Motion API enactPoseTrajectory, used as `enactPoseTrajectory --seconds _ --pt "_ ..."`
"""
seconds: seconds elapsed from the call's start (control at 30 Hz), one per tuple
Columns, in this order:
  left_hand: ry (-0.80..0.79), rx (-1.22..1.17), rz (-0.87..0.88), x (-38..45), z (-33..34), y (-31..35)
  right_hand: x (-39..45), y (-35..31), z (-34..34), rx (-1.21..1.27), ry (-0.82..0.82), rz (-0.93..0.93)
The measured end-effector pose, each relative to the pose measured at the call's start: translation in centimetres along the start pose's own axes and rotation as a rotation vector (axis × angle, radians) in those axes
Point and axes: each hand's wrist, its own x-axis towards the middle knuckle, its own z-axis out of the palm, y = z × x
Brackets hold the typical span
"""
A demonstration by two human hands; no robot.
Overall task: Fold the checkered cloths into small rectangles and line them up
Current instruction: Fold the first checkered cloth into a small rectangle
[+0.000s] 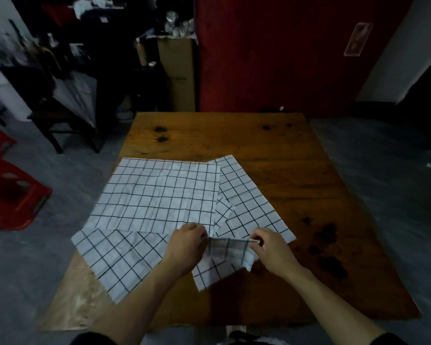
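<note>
Several white cloths with black checks lie overlapping on the wooden table [271, 150]. The top cloth [159, 195] is spread flat in the middle. A second cloth [246, 195] sticks out to its right, and a third [115, 257] lies at the near left. My left hand [187, 245] and my right hand [271, 250] each pinch an end of a folded edge of a smaller cloth [224, 260], lifted slightly at the near middle of the table.
Red plastic stools [8, 190] stand on the floor at the left. A dark chair [60, 120] and a tall cardboard box [177, 70] stand beyond the table's far left corner. A red wall panel [284, 51] rises behind the table.
</note>
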Motion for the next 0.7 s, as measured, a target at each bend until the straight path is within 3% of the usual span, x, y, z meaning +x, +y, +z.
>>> enactPoseTrajectory --seconds 0.27,0.7 --pt "0.270 -0.095 0.165 0.0 -6.6 2.1 -3.3 -5.4 -6.2 -0.105 0.174 -0.055" --pt "0.282 -0.145 0.389 -2.0 -7.3 11.0 -13.2 -5.0 -13.8 -0.154 0.367 0.001"
